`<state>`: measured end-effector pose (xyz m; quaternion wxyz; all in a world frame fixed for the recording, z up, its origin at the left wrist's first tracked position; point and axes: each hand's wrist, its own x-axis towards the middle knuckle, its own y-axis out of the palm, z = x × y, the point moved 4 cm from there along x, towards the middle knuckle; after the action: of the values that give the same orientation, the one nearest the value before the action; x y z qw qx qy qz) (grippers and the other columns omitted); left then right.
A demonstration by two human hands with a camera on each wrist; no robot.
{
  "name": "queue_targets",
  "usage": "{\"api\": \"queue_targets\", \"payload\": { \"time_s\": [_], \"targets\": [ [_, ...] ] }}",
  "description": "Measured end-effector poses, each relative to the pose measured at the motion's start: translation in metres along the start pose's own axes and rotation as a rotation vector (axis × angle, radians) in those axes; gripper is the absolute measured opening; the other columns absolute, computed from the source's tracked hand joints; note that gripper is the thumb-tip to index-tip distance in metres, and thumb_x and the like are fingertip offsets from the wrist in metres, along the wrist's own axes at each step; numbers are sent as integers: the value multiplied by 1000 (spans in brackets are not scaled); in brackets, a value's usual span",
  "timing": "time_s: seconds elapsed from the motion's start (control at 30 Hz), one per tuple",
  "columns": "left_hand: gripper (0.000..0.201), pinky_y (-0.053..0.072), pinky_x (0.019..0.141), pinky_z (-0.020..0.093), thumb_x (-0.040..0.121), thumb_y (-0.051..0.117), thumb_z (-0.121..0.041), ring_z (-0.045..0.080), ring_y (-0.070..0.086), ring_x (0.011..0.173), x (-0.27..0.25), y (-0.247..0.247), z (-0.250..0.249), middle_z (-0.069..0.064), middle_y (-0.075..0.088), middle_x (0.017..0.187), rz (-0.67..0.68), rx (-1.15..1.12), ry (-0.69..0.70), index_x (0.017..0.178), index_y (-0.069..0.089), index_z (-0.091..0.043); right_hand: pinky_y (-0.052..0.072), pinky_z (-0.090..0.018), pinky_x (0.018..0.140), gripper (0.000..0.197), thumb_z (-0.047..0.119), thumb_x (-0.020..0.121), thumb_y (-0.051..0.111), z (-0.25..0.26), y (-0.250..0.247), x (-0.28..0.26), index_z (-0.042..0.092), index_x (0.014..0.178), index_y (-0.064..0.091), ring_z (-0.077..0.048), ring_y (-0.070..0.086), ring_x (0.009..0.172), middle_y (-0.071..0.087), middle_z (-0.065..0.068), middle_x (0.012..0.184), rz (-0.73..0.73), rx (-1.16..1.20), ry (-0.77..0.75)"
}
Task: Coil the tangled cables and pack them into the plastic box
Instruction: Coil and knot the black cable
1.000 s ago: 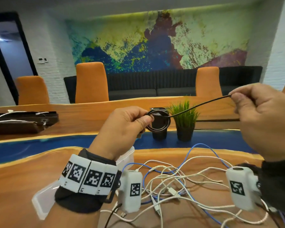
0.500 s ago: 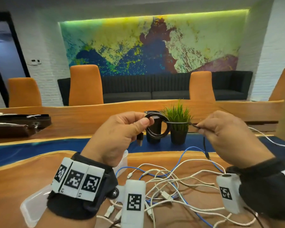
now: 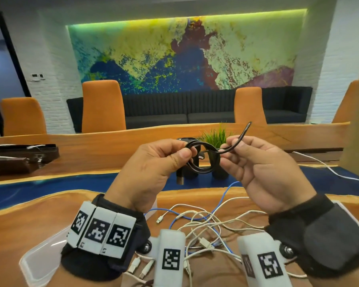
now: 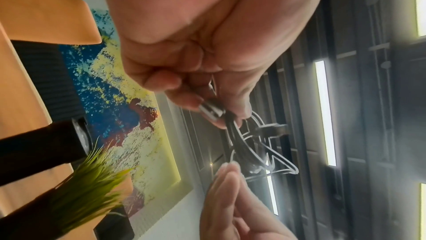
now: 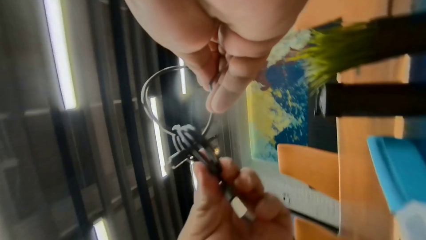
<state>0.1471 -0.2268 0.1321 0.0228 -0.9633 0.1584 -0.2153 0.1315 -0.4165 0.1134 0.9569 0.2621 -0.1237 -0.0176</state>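
Black cable (image 3: 201, 160) coil held above surface (image 3: 29, 216).
Left hand (image 3: 153, 172) grip pinches coil; right hand (image 3: 265, 172) grip pinches its tail; tangled cables (image 3: 205, 224) lie near edge.

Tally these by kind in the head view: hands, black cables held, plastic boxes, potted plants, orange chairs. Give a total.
Hands: 2, the left hand and the right hand, both pinching the cable
Black cable: 1
Plastic box: 1
Potted plant: 1
Orange chairs: 4, the rightmost partly hidden
Total: 9
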Motion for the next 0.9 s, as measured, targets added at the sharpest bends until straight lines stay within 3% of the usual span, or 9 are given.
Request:
{"api": "queue_targets", "payload": {
  "time_s": [0.07, 0.13, 0.23, 0.37, 0.5, 0.57, 0.63, 0.77, 0.9],
  "targets": [
    [18, 48, 74, 21, 82, 63, -26, 8, 66, 83, 0, 4, 3, 3, 76, 90, 16, -47, -7, 91, 75, -16, 56, -22, 54, 15, 11, 86, 57, -7, 9, -5, 7, 92, 70, -14, 63, 64, 67, -9, 78, 96, 13, 95],
    [15, 46, 76, 30, 83, 67, -29, 19, 63, 88, 1, 9, 9, 11, 75, 98, 26, -90, -35, 90, 77, -21, 44, -22, 48, 14, 19, 77, 64, -15, 15, -11, 13, 84, 74, -12, 52, 64, 63, -6, 81, 212, -13, 197],
    [15, 40, 57, 21, 80, 63, -25, 20, 51, 67, 0, 14, 12, 8, 70, 87, -7, -192, -53, 85, 76, -19, 33, -24, 53, 19, 28, 80, 67, -24, 17, -15, 16, 95, 72, -13, 43, 67, 53, -3, 86, 430, 35, 334],
    [16, 46, 53, 17, 83, 63, -21, 6, 51, 61, 1, 15, 8, 2, 63, 75, -52, -134, 21, 93, 72, -13, 41, -32, 61, 26, 33, 81, 69, -21, 17, -18, 14, 96, 62, -22, 52, 74, 56, -10, 89, 569, 107, 438],
    [14, 52, 58, 19, 95, 58, -10, 6, 56, 64, 3, 12, 13, -7, 66, 71, -137, -1, 86, 95, 71, -15, 50, -26, 52, 14, 11, 86, 65, -18, 19, -16, 11, 100, 64, -16, 57, 57, 61, -9, 77, 349, -115, 319],
    [14, 55, 61, 20, 95, 58, -10, 5, 58, 63, 5, 7, 15, -8, 66, 68, -221, 34, 94, 93, 70, -18, 48, -25, 48, 25, 4, 89, 58, -17, 17, -15, 9, 114, 63, -14, 53, 52, 59, -10, 72, 290, -212, 259],
    [13, 55, 60, 18, 96, 57, -12, 5, 57, 62, 7, -5, 19, -5, 64, 69, -339, -26, 53, 94, 69, -18, 46, -26, 47, 28, 0, 91, 58, -13, 14, -14, 10, 117, 62, -16, 51, 52, 60, -12, 70, 263, -392, 200],
    [12, 52, 58, 15, 98, 55, -17, 5, 53, 63, 9, -38, 27, 0, 58, 77, -549, -367, -111, 97, 66, -14, 46, -28, 50, 18, 3, 91, 61, 2, 10, -17, 14, 94, 74, -19, 52, 55, 64, -10, 68, 327, -715, 104],
    [11, 52, 53, 13, 98, 54, -13, 5, 55, 62, 9, -34, 28, 2, 60, 78, -553, -635, -156, 94, 65, -11, 47, -25, 55, 20, 11, 90, 64, 1, 20, -23, 27, 89, 76, -13, 56, 58, 68, -4, 70, 461, -945, 18]
  ]
}}
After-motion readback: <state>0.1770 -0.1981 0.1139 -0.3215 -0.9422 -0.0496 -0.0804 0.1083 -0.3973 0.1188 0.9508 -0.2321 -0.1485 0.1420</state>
